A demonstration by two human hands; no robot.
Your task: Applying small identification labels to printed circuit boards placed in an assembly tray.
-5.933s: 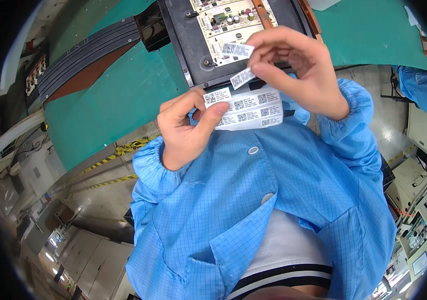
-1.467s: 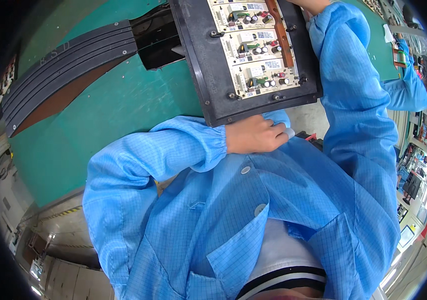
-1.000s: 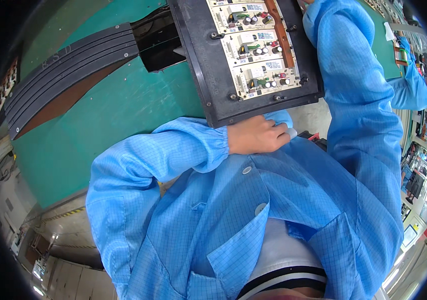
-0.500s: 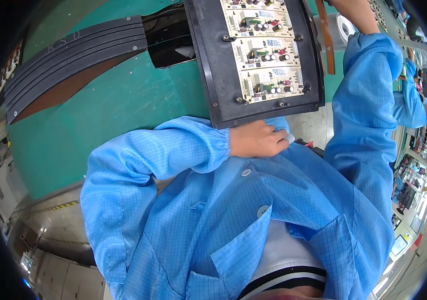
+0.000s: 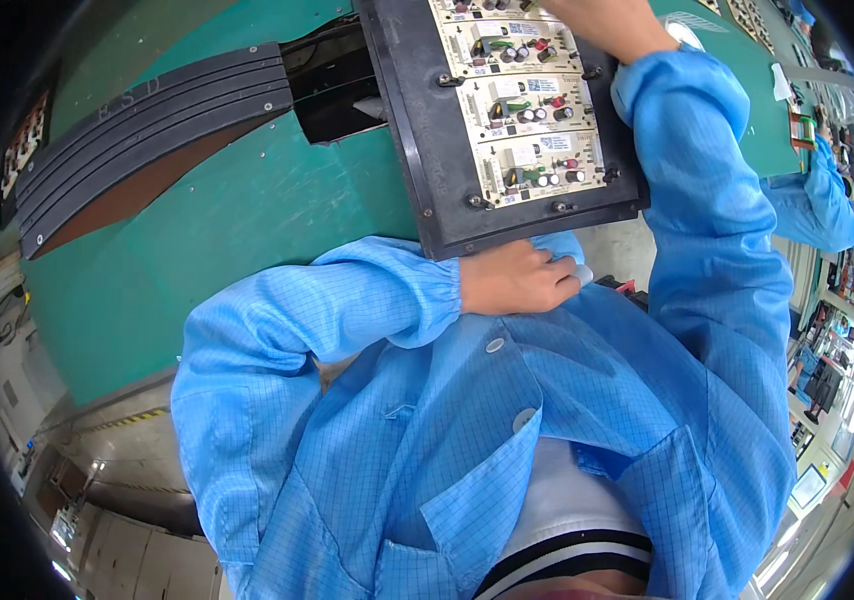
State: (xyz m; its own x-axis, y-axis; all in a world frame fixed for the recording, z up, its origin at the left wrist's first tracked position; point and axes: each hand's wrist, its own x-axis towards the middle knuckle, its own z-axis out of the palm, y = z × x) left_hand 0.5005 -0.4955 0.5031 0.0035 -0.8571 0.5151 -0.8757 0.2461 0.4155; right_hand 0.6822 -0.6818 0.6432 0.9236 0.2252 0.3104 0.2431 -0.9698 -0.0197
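My left hand [image 5: 519,279] lies against the front of my blue smock [image 5: 407,380], just below the near edge of a black tray [image 5: 427,150]. Its fingers are curled closed, and a whitish bit shows at the fingertips; what they hold, if anything, is hidden. In the tray sits a panel of pale circuit boards [image 5: 535,108] fitted with capacitors and other small parts. Dark clamps [image 5: 479,201] stand around the panel. Over the tray's far right part reaches my right hand [image 5: 612,22], its fingers cut off by the upper edge of the view.
A green work table [image 5: 217,260] spreads to the left. On it runs a long black ridged rail [image 5: 157,125], with a dark opening [image 5: 339,95] beside the tray. More boards [image 5: 750,22] lie at the far right, and a person in blue [image 5: 817,205] is beyond.
My right hand and forearm have swung left, from beside the tray to over its far right part. The orange-brown strip at the tray's right no longer shows. My left hand stays put.
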